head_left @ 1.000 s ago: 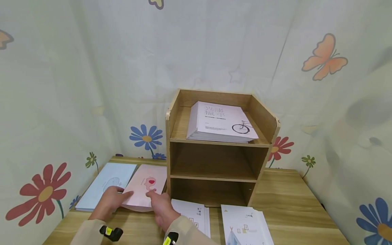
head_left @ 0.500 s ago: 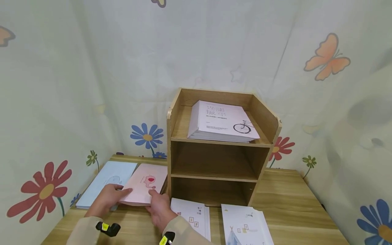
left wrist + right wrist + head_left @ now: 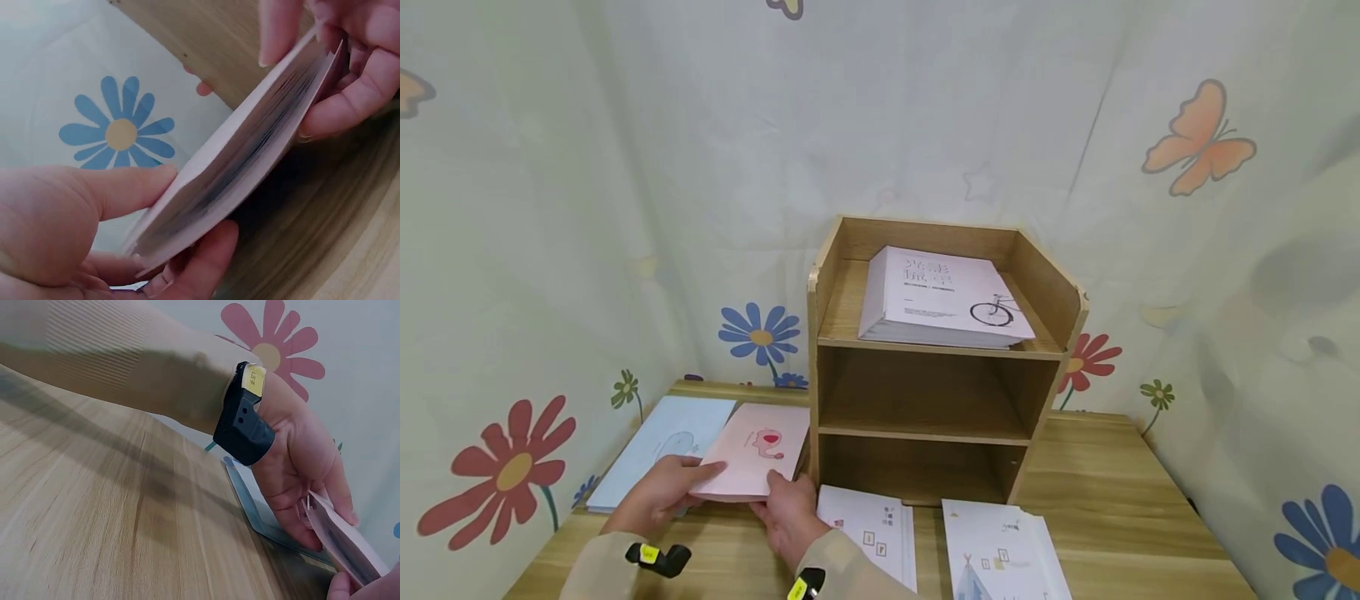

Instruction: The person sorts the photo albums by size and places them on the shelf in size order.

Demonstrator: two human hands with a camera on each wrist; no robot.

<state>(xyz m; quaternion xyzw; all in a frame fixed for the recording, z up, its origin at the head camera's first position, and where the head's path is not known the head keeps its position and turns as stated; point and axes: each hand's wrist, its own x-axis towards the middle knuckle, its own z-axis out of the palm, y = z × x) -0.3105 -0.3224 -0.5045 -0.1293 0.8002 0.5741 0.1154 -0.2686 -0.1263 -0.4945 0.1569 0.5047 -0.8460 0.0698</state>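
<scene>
A pink notebook (image 3: 748, 450) with a red elephant drawing is held just above the table, left of the wooden shelf. My left hand (image 3: 664, 492) grips its near left corner, thumb on the cover and fingers below. At the near right corner my right hand (image 3: 792, 515) pinches it in the same way. Seen in the left wrist view, the notebook (image 3: 228, 153) has its page edges facing the camera, the covers slightly spread. Beside my left hand lies a light blue notebook (image 3: 673, 425) with a whale-like drawing, partly hidden by that hand.
A three-level wooden shelf (image 3: 925, 435) stands at the middle back. On its top lies a stack of white books (image 3: 940, 292) with a bicycle on the cover. Two piles of white booklets, a left one (image 3: 868, 533) and a right one (image 3: 1000, 554), lie before the shelf.
The pink notebook's near edge has risen slightly off the table and the hands have shifted a little to the left. Right fingers have slipped further under it.
</scene>
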